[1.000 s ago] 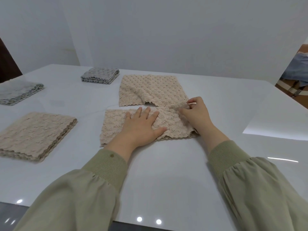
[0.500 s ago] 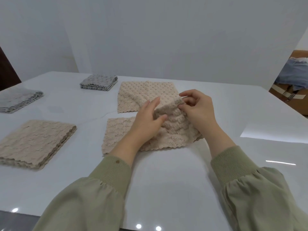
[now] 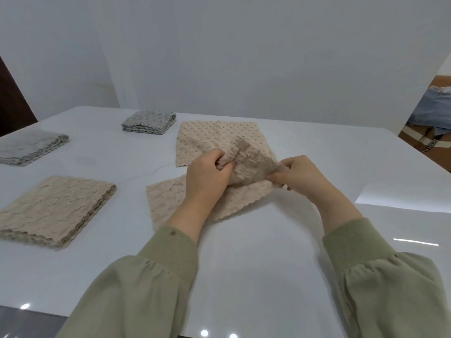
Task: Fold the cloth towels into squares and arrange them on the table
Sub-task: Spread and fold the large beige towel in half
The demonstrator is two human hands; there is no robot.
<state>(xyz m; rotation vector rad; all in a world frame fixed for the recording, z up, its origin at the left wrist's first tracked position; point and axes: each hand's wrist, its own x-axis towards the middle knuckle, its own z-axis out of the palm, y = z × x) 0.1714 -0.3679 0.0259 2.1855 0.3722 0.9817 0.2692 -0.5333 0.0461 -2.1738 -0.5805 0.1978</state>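
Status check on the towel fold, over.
Left hand, right hand: both grips pinching the beige towel, right part bunched and raised. Fold not done. Flat beige towel just behind, nothing blocking.

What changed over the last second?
The left hand, flat on the near beige towel a second ago, now grips it; with the right hand pinching, its right half is lifted and bunched. The far beige towel, beige stack and two grey stacks stayed put.

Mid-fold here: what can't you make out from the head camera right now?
Head view only.
Held beige towel: its fold covered by the left hand and right hand.
Flat beige towel: near edge hidden behind the held one.
Left gray stack and beige stack: cut off by the left edge.
Cardboard box: cut by the right edge.
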